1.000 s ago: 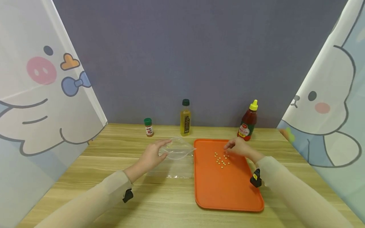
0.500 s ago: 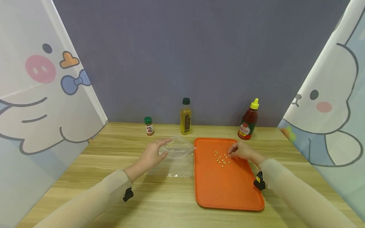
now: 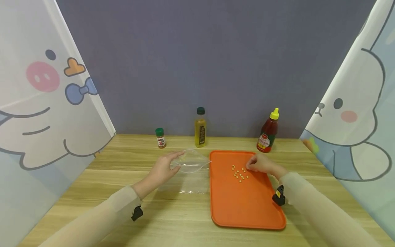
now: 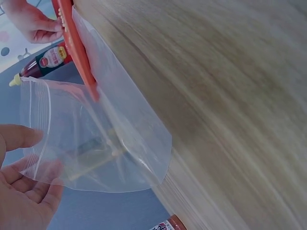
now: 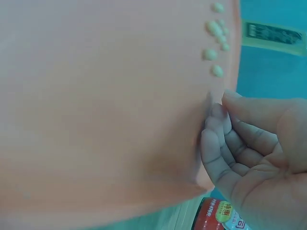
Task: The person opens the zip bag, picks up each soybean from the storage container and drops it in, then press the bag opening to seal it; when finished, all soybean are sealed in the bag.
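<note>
My left hand [image 3: 163, 168] holds the mouth of a clear zip bag [image 3: 194, 161], thumb and fingers spread so that the mouth gapes. In the left wrist view the thumb lies over the zip strip of the bag [image 4: 96, 158], and the fingers show through the plastic. Several small pale-yellow beans [image 3: 237, 174] lie on the orange tray [image 3: 243, 206]. My right hand [image 3: 262, 164] is low at the tray's far right, thumb and forefinger tips close together just beside the beans [image 5: 211, 53]. Whether a bean is between those fingertips is hidden.
Along the back of the wooden table stand a green-capped spice jar [image 3: 160, 138], a bottle of yellow oil [image 3: 200, 130] and a red sauce bottle [image 3: 267, 133] with a yellow tip. A grey panel [image 3: 197, 68] rises behind them.
My right hand has shifted slightly right and down, its fingertips drawing together over the spot where a bean was visible. The left hand and the bag stay in place.
</note>
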`<state>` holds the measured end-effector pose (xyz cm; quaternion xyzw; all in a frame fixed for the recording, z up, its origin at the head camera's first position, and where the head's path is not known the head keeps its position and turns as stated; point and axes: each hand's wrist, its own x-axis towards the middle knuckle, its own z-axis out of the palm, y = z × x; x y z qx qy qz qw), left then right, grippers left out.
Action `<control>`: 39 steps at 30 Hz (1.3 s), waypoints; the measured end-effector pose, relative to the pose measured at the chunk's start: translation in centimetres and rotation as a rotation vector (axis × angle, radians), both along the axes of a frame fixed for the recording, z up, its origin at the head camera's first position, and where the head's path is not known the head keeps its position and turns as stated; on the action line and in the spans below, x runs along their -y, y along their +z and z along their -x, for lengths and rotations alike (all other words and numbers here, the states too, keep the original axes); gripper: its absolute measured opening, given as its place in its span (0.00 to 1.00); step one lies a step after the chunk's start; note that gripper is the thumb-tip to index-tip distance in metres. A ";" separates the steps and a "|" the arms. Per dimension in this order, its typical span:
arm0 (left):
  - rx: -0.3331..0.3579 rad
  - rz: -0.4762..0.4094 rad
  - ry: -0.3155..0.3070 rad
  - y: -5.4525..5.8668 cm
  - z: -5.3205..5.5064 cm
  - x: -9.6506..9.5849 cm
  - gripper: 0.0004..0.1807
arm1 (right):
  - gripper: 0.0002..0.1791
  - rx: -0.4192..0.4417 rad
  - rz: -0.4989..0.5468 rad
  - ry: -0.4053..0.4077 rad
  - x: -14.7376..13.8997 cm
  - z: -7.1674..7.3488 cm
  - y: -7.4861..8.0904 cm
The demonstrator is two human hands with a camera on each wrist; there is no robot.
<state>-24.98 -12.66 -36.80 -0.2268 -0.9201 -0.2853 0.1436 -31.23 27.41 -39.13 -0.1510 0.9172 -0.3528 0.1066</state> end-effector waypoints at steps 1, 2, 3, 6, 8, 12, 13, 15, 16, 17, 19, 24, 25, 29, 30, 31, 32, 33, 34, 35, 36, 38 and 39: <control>0.005 -0.003 0.000 0.0 0.0 0.0 0.29 | 0.06 0.020 0.030 -0.009 -0.1 0.0 0.1; 0.004 -0.005 -0.001 0.0 0.0 0.0 0.29 | 0.06 0.032 0.055 -0.017 -0.1 0.1 0.2; 0.004 -0.007 -0.002 0.0 0.0 0.0 0.29 | 0.07 0.037 0.073 -0.017 -0.2 0.1 0.4; -0.001 -0.007 -0.002 0.0 0.0 0.0 0.30 | 0.09 0.044 0.115 -0.043 0.0 0.3 0.9; 0.000 -0.006 0.002 0.0 -0.1 0.0 0.30 | 0.10 0.040 0.121 -0.057 0.2 0.5 1.1; 0.003 0.000 0.007 0.0 -0.1 0.0 0.30 | 0.11 0.038 0.154 -0.078 0.8 0.8 1.3; 0.004 0.000 0.007 0.0 -0.1 0.0 0.30 | 0.12 0.030 0.159 -0.077 1.0 0.8 1.3; 0.006 0.001 0.008 -0.1 0.0 0.0 0.30 | 0.13 0.016 0.174 -0.074 1.4 0.8 1.3; 0.005 0.003 0.009 -0.1 0.0 -0.1 0.30 | 0.13 0.005 0.174 -0.078 1.7 0.8 1.4; 0.005 0.003 0.009 -0.1 0.0 -0.1 0.30 | 0.14 -0.006 0.180 -0.072 2.0 0.7 1.5; 0.010 0.001 0.011 -0.1 0.1 -0.1 0.30 | 0.15 -0.019 0.195 -0.070 2.7 0.5 1.8; 0.016 -0.007 0.011 -0.1 0.1 -0.1 0.30 | 0.14 -0.052 0.206 -0.044 4.4 0.0 2.8; 0.017 -0.007 0.011 -0.1 0.1 -0.2 0.30 | 0.13 -0.060 0.205 -0.037 4.7 -0.1 3.0; 0.016 -0.008 0.010 -0.1 0.1 -0.2 0.30 | 0.11 -0.069 0.198 -0.028 5.8 -0.4 3.7; 0.015 -0.008 0.010 -0.1 0.1 -0.2 0.29 | 0.11 -0.073 0.197 -0.031 6.1 -0.5 3.9; 0.013 -0.006 0.010 -0.1 0.1 -0.2 0.29 | 0.12 -0.076 0.196 -0.036 6.3 -0.5 4.1; 0.011 -0.005 0.010 -0.1 0.1 -0.2 0.29 | 0.13 -0.082 0.192 -0.042 6.6 -0.6 4.2; 0.011 -0.004 0.010 -0.1 0.1 -0.2 0.29 | 0.14 -0.088 0.198 -0.039 6.9 -0.6 4.4; 0.010 -0.003 0.009 -0.1 0.1 -0.2 0.29 | 0.14 -0.093 0.207 -0.037 7.3 -0.6 4.5; 0.011 -0.002 0.010 -0.1 0.1 -0.2 0.30 | 0.14 -0.093 0.219 -0.038 7.6 -0.6 4.6; 0.012 -0.001 0.010 -0.1 0.1 -0.2 0.30 | 0.14 -0.088 0.236 -0.035 7.9 -0.6 4.7; 0.012 0.003 0.010 -0.1 0.1 -0.2 0.30 | 0.13 -0.074 0.269 -0.021 8.6 -0.7 4.9; 0.013 0.001 0.011 -0.1 0.0 -0.2 0.30 | 0.12 -0.070 0.283 -0.006 8.9 -0.7 5.0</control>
